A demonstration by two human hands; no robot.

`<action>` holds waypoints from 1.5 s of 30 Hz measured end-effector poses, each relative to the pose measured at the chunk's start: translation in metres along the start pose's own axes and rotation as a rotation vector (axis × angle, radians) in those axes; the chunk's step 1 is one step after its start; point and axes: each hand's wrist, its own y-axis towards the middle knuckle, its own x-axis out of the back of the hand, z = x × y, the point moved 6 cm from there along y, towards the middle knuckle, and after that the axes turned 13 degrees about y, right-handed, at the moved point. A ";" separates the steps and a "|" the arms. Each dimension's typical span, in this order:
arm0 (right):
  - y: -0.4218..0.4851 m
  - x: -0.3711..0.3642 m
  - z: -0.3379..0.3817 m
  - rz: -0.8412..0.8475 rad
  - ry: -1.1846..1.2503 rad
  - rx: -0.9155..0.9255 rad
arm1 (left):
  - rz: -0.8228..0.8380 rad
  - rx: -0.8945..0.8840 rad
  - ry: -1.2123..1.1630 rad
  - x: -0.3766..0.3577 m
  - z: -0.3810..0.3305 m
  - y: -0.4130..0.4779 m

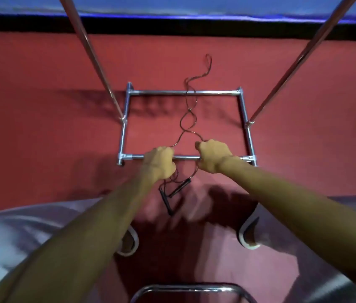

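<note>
While your left hand (pixel 159 162) and right hand (pixel 213 156) each clench the one cord (pixel 186 119), running to twelve o'clock, its two black handles (pixel 180 189) dangle at six. One chrome frame (pixel 183 92) with two poles (pixel 95 62) stands on red carpet (pixel 41 106).

The cord (pixel 187 125) vanishes into the closed left hand (pixel 159 162) and right hand (pixel 213 157), and their fingertips are hidden. Both hands cover stretches of the near bar (pixel 185 158). The uprights (pixel 89 51) run off the top edge. The black handles (pixel 179 189) are blurred. The chrome loop (pixel 190 288) is cut by the bottom edge. The shoes (pixel 130 241) are half hidden under the trouser legs (pixel 30 226).
</note>
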 end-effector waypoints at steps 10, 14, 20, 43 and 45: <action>0.058 -0.213 -0.013 0.462 0.150 -0.103 | 0.336 0.346 -0.074 -0.191 0.044 0.027; 0.069 -0.276 -0.025 0.516 0.316 -0.206 | 0.364 0.419 -0.222 -0.244 0.049 0.037; 0.088 -0.304 -0.047 0.322 0.576 -0.459 | 0.348 0.679 -0.454 -0.296 0.068 0.054; 0.002 -0.061 -0.035 -0.355 1.950 -0.516 | 0.548 0.433 -1.660 -0.093 -0.013 -0.008; -0.009 -0.031 -0.019 -0.348 1.810 -0.425 | 0.477 0.401 -1.743 -0.046 -0.019 -0.013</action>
